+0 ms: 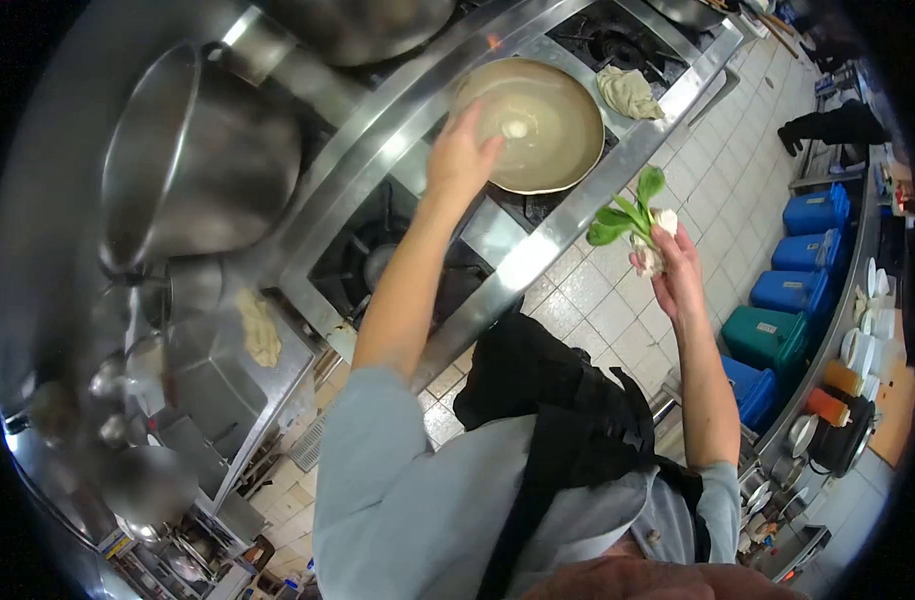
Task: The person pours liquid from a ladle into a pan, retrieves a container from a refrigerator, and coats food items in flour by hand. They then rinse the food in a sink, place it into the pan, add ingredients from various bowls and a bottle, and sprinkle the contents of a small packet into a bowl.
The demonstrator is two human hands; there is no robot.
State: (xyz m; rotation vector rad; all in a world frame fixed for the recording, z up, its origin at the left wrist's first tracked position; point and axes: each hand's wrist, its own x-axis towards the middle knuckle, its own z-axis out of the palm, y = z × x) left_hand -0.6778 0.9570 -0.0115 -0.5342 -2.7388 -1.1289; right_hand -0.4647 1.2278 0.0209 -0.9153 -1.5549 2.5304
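A wide, shallow pan [553, 150] sits on the stove with pale, cloudy liquid in it and a small white piece [515, 129] near its middle. Over the pan's left rim is my left hand [462, 160], its thumb apart from the fingers and nothing visible in it. My right hand [676, 262] is closed round white pieces [650, 256] that I cannot make out exactly, along with a sprig of green leaves [633, 215]. It is out past the stove's front edge, above the tiled floor.
A crumpled cloth [628, 92] lies right of the pan. An unlit burner [380, 262] is at the near left. Large metal pots [223, 165] stand on the left beside a sink [213, 385]. Blue and green bins [763, 338] line the right. Another person's dark-clothed limb [838, 125] shows at far right.
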